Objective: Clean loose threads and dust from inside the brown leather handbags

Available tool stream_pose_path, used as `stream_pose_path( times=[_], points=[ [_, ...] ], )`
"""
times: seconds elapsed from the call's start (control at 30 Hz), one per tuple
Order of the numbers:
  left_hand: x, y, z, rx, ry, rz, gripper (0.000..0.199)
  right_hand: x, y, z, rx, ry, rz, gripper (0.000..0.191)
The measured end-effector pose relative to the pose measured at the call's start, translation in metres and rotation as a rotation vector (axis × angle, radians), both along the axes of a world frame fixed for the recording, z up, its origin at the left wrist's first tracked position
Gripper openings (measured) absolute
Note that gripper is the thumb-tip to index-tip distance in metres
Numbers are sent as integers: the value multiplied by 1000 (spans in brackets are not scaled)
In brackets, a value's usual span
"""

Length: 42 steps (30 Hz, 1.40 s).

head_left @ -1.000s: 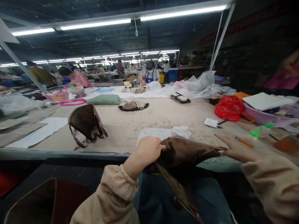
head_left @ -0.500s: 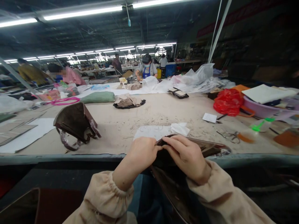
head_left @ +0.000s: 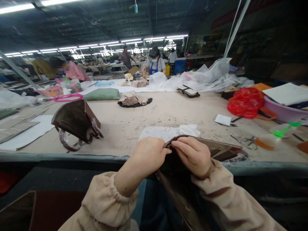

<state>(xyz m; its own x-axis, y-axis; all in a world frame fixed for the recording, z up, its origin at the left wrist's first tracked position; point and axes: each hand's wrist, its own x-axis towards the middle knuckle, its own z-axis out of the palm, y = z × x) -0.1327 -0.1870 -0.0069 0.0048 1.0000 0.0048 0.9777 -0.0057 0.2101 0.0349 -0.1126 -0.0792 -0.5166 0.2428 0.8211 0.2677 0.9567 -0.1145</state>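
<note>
A dark brown bag (head_left: 175,192) lies open across the table's front edge and hangs down over my lap. My left hand (head_left: 150,154) is closed on its rim, fingers curled and thumb pressed on the edge. Close beside it, my right hand (head_left: 193,154) pinches the same rim between thumb and fingers. The bag's far side, with a plastic-wrapped handle, rests on the table to the right. Another brown bag (head_left: 74,120) with wrapped handles lies tipped on the table at the left.
On the table (head_left: 163,110) are scissors (head_left: 245,140), a white card (head_left: 223,119), a red plastic bag (head_left: 245,102), a purple basin (head_left: 284,110), brown pieces (head_left: 133,98) and a green cushion (head_left: 102,94). A person in a blue apron (head_left: 154,67) works across the table.
The camera view has shifted, so the table items sit slightly differently in the picture. Both hands stay on the bag's rim, which shows a little more raised and curved between them.
</note>
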Motion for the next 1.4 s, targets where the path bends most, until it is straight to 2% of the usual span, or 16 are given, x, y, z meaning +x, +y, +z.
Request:
stream_pose_path(
  times=[0.27, 0.5, 0.67, 0.87, 1.07, 1.27, 1.33, 1.4],
  points=[
    [0, 2, 0, -19, 0, -3, 35, -2, -1, 5, -134, -34, -32, 15],
    [0, 1, 0, -30, -25, -19, 33, -6, -7, 4, -268, 32, -77, 11],
    [1, -2, -1, -29, -16, -23, 31, -9, -12, 7, -298, 57, -103, 10],
    [1, -6, -4, 43, -121, -22, 24, -12, -17, 11, -333, 61, -121, 11],
    [4, -6, -4, 82, -166, -6, 27, -13, -23, 13, -336, 42, -158, 10],
    [8, -5, -9, 130, -126, 26, 30, -10, -23, 15, -305, 51, -151, 8],
    [9, -5, -9, 137, -128, 50, 30, -5, -20, 15, -324, 74, -102, 16],
    [10, -4, -9, 137, -138, 67, 30, 0, -17, 13, -354, 90, -62, 34]
  ],
)
